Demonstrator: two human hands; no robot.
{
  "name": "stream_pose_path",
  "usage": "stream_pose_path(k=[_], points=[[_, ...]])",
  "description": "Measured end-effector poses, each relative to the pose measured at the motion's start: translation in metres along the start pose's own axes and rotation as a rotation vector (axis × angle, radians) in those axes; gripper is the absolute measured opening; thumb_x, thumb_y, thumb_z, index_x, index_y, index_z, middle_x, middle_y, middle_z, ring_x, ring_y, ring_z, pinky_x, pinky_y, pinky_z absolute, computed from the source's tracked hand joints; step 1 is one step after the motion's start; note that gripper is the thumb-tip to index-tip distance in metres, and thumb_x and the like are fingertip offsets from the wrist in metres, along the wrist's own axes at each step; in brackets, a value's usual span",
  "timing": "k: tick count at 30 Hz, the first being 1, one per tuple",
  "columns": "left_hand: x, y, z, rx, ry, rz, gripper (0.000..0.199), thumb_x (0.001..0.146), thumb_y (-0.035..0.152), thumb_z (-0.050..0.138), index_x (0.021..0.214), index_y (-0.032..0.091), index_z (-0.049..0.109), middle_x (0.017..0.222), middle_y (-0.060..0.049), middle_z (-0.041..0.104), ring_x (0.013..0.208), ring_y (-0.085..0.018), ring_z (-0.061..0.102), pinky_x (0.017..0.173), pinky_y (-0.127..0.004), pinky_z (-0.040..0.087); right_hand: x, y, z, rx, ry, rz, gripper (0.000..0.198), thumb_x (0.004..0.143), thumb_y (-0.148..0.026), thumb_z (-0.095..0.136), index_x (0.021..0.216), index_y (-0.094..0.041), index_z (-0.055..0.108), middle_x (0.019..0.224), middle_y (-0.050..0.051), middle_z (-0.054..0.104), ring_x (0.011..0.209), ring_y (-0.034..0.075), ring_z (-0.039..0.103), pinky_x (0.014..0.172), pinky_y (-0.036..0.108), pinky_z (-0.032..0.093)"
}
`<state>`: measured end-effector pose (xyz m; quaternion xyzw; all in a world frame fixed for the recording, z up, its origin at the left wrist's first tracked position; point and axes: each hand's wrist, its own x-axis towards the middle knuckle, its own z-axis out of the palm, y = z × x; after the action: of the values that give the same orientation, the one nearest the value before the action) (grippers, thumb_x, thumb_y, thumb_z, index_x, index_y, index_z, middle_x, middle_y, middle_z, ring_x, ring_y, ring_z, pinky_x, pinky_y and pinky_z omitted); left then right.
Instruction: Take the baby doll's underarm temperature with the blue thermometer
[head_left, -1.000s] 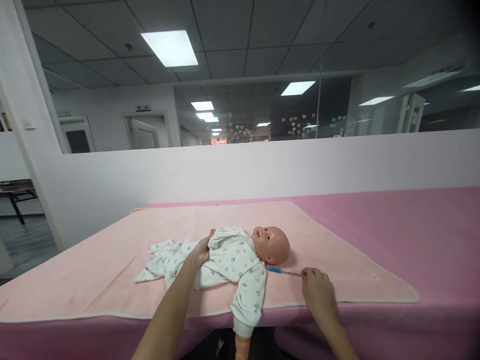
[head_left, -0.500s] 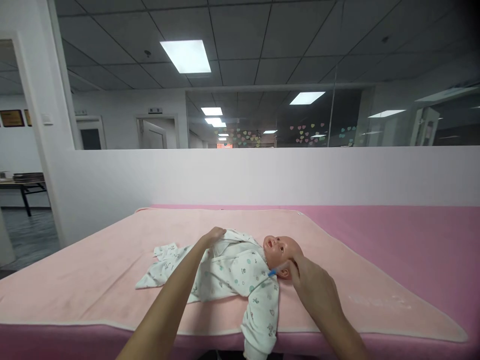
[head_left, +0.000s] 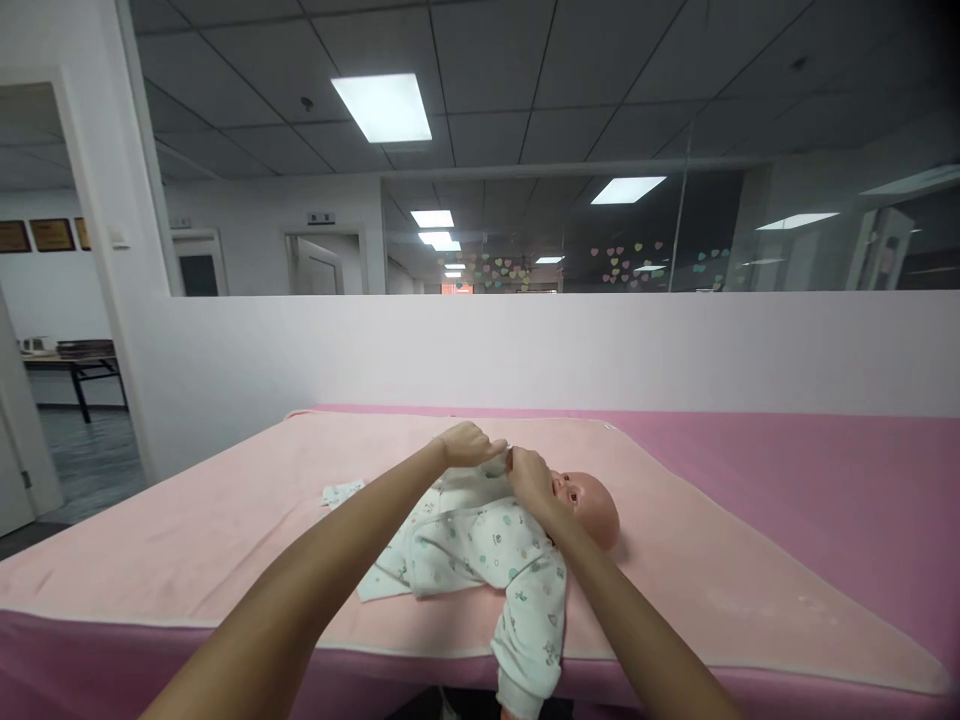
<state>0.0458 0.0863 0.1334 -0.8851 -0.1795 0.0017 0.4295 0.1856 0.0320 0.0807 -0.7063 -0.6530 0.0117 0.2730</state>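
A baby doll (head_left: 592,505) lies on its back with its head to the right, wearing a white printed romper (head_left: 480,540). Its near sleeve (head_left: 529,625) hangs over the table's front edge. Over the far side of the chest, my left hand (head_left: 471,445) is closed in a pinch at the romper's raised cloth. Close beside it, by the doll's chin, is my right hand (head_left: 531,480), fingers curled together. What the right fingers hold is hidden. My forearms cover part of the romper's legs and the doll's neck.
A peach blanket (head_left: 240,520) lies under the doll on a pink padded surface (head_left: 787,470). A low white wall (head_left: 600,350) with glass above stands behind. At the left, a doorway shows a table (head_left: 71,362) with stacked items.
My right hand has moved left from beside the doll's ear to the far chest; the slim blue-tipped item it held no longer shows. My left hand has shifted right, towards it.
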Motion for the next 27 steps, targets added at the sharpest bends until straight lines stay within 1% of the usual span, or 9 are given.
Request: stream_pose_path(k=[4,8,11,14,16,19,23,25,27], points=[[-0.007,0.013,0.012,0.046,0.072,0.117,0.018,0.085,0.017,0.034,0.095,0.016,0.049,0.049,-0.002,0.056,0.042,-0.012,0.051,0.044,-0.021,0.031,0.017,-0.009,0.015,0.004,-0.005,0.009,0.034,0.075,-0.013,0.05,0.108,-0.01,0.052,0.076,0.011,0.063,0.067,0.019,0.057,0.053,0.025,0.03],[-0.02,0.02,0.02,0.045,0.118,0.172,0.021,0.086,0.016,0.033,0.103,0.019,0.046,0.058,-0.001,0.057,0.045,-0.011,0.05,0.044,-0.021,0.031,0.016,-0.003,0.008,-0.001,0.001,-0.074,0.03,0.071,-0.009,0.05,0.1,-0.014,0.052,0.078,0.008,0.061,0.063,0.016,0.052,0.051,0.025,0.025],[-0.037,0.01,0.024,0.031,0.116,0.052,0.024,0.085,0.014,0.036,0.107,0.019,0.044,0.07,-0.004,0.058,0.053,-0.012,0.053,0.044,-0.023,0.032,0.003,0.013,-0.003,-0.021,0.057,-0.221,0.01,0.074,-0.016,0.049,0.082,-0.019,0.054,0.068,0.001,0.057,0.054,0.012,0.044,0.049,0.025,0.022],[-0.059,-0.003,0.025,0.003,0.09,-0.103,0.02,0.084,0.012,0.038,0.101,0.018,0.047,0.071,-0.003,0.057,0.056,-0.013,0.054,0.043,-0.023,0.032,-0.017,0.034,-0.004,-0.083,0.215,-0.368,0.011,0.076,-0.014,0.045,0.07,-0.02,0.052,0.066,0.0,0.055,0.057,0.012,0.043,0.049,0.025,0.023],[-0.072,-0.004,0.022,-0.039,0.101,-0.009,0.016,0.085,0.013,0.036,0.094,0.019,0.048,0.072,-0.003,0.056,0.056,-0.012,0.052,0.044,-0.023,0.034,-0.03,0.046,0.001,-0.1,0.311,-0.469,0.016,0.074,-0.008,0.043,0.067,-0.019,0.052,0.073,0.002,0.057,0.068,0.014,0.048,0.054,0.024,0.029],[-0.089,0.012,0.01,-0.144,0.106,0.294,0.022,0.088,0.015,0.031,0.089,0.021,0.052,0.067,-0.004,0.055,0.054,-0.012,0.049,0.046,-0.024,0.036,-0.046,0.058,0.008,-0.076,0.396,-0.611,0.018,0.071,-0.005,0.044,0.067,-0.019,0.056,0.095,0.006,0.06,0.09,0.018,0.05,0.074,0.028,0.037],[-0.093,0.03,-0.012,-0.294,0.05,0.576,0.031,0.087,0.018,0.027,0.084,0.025,0.058,0.062,-0.004,0.055,0.05,-0.012,0.047,0.046,-0.026,0.035,-0.052,0.073,0.002,0.026,0.381,-0.66,0.016,0.073,-0.014,0.048,0.078,-0.021,0.061,0.106,0.005,0.059,0.098,0.021,0.05,0.092,0.038,0.032],[-0.084,0.027,-0.017,-0.292,0.102,0.472,0.028,0.087,0.024,0.029,0.087,0.023,0.058,0.063,-0.005,0.056,0.052,-0.013,0.049,0.047,-0.026,0.035,-0.047,0.085,-0.002,0.138,0.365,-0.571,0.016,0.077,-0.023,0.048,0.086,-0.021,0.062,0.101,0.005,0.062,0.095,0.02,0.052,0.091,0.037,0.034],[-0.068,0.021,-0.012,-0.308,0.176,0.23,0.027,0.086,0.026,0.031,0.09,0.021,0.057,0.065,-0.005,0.058,0.055,-0.013,0.051,0.051,-0.026,0.038,-0.038,0.101,0.0,0.297,0.396,-0.384,0.022,0.078,-0.032,0.048,0.091,-0.02,0.062,0.1,0.006,0.062,0.094,0.021,0.053,0.088,0.037,0.036]])
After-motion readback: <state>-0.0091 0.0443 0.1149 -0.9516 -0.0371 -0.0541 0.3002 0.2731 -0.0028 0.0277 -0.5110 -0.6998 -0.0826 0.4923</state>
